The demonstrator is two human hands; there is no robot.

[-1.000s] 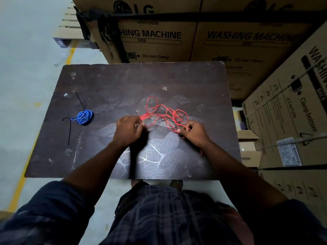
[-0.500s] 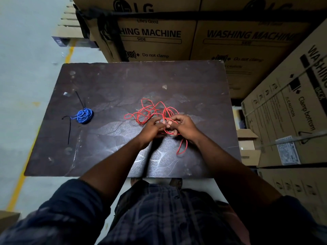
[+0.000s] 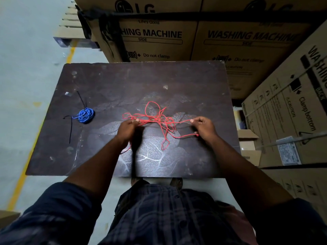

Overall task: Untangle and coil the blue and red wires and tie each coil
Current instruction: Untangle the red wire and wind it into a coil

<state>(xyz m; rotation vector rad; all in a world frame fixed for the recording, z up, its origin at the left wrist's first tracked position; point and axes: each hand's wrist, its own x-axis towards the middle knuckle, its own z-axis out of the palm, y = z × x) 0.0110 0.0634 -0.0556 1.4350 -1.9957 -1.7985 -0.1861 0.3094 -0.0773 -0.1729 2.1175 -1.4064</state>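
A tangled red wire [image 3: 160, 121] is stretched across the middle of the dark table [image 3: 194, 82]. My left hand [image 3: 127, 128] pinches strands at the tangle's left end. My right hand [image 3: 203, 127] grips strands at the right end, one strand leaving its top and another looping in near its lower fingers. Loose red loops hang and lie between the two hands. A blue wire coil [image 3: 85, 115] lies on the left part of the table, a thin black tie [image 3: 70, 128] running through it and trailing towards the near side.
Large cardboard washing-machine boxes [image 3: 159, 34] stand right behind the table, and more boxes [image 3: 292, 112] crowd its right side. Grey floor with a yellow line [image 3: 19, 181] lies to the left. A small scrap [image 3: 67, 93] lies near the table's far left.
My hands, which were together at the tangle half a second ago, have pulled apart sideways, left hand leftwards and right hand rightwards, stretching the red wire out between them. The blue coil has not moved.
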